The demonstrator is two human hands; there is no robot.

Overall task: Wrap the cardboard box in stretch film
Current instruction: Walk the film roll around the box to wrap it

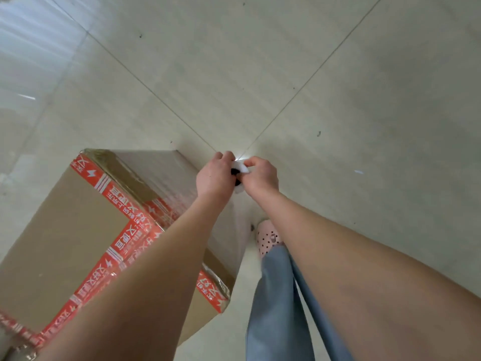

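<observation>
**Cardboard box** [65, 230]: red printed tape, standing on the tiled floor [338, 87], lower left of the view.

**Roll of stretch film** [240, 169]: seen end-on, just past the box's far right corner.

**Left hand** [213, 175], **right hand** [260, 175]: fingers [223, 156] curled round the roll's upper end from both sides, so the roll sits between them.

**Film:** appears to run from the roll onto the box's right side, though glare leaves this uncertain.

**Handling:** probably best to keep the roll upright and close to the box, pull evenly, and overlap each pass.
</observation>
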